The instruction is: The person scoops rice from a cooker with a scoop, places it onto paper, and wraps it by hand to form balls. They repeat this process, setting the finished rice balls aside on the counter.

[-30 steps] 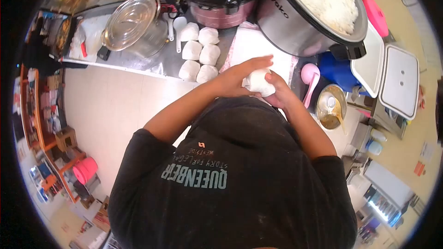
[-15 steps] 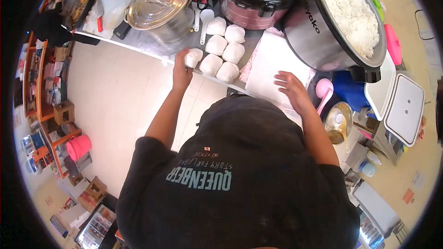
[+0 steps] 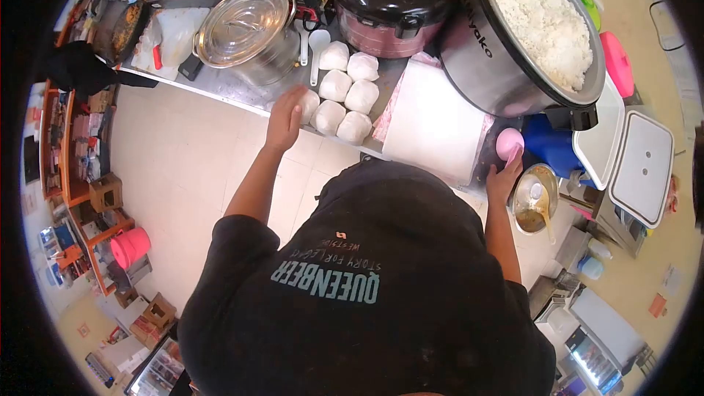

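Observation:
My left hand (image 3: 284,120) is at the counter's front edge, its fingers curled against the left side of a white wrapped packet (image 3: 309,105) and partly covering it. That packet sits beside several similar rounded white packets (image 3: 335,86), set close together in rows. My right hand (image 3: 503,179) is closed round the handle of a pink ladle (image 3: 509,143), its round bowl facing up. Between my hands lies a stack of white paper sheets (image 3: 434,121), with pink-patterned paper showing at its edges. A large cooker (image 3: 477,66) full of white rice (image 3: 543,26) stands behind the sheets.
A metal bowl (image 3: 536,218) with a spoon in it stands right of my right hand. At the back are a black and pink rice cooker (image 3: 389,11), a lidded steel pot (image 3: 249,37) and a white spoon (image 3: 317,51). Another person in black (image 3: 77,70) stands far left.
My right hand has moved from above the paper sheets right and down to the pink ladle's handle. My left hand has brought its packet down close beside the others.

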Motion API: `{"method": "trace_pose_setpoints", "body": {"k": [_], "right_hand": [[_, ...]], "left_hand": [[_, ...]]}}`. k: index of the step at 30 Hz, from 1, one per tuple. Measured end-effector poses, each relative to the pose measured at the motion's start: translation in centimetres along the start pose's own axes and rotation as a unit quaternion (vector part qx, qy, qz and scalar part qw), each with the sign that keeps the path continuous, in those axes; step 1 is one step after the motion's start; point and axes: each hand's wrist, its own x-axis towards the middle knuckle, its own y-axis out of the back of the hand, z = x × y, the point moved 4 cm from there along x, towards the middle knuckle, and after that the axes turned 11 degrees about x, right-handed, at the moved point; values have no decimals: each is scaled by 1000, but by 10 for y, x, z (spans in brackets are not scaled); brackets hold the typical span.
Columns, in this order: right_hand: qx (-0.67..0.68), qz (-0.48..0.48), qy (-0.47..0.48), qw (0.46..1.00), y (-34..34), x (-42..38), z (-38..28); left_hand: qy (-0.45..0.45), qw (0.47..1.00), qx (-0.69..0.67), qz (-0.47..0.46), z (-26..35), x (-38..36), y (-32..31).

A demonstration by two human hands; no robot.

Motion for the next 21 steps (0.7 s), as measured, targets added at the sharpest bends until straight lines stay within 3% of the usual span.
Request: {"method": "trace_pose_setpoints", "body": {"k": [1, 2, 5, 8, 14, 17, 21], "right_hand": [[13, -4, -22, 1000, 1, 3, 4], [27, -6, -45, 999, -1, 6, 7], [27, 1, -4, 1000, 5, 9, 4], [38, 9, 24, 999, 8, 7, 4], [71, -21, -31, 997, 8, 6, 17], [60, -23, -9, 998, 11, 5, 14], [71, -45, -11, 996, 10, 3, 18]], "left_hand": [[-4, 1000, 16, -15, 0, 10, -1], [47, 997, 54, 41, -2, 25, -3], [149, 946, 219, -185, -21, 80, -29], [148, 906, 348, -189, -26, 106, -57], [119, 878, 417, -201, -47, 119, -70], [156, 845, 443, -256, -64, 128, -72], [172, 868, 429, -179, -52, 129, -41]]}}
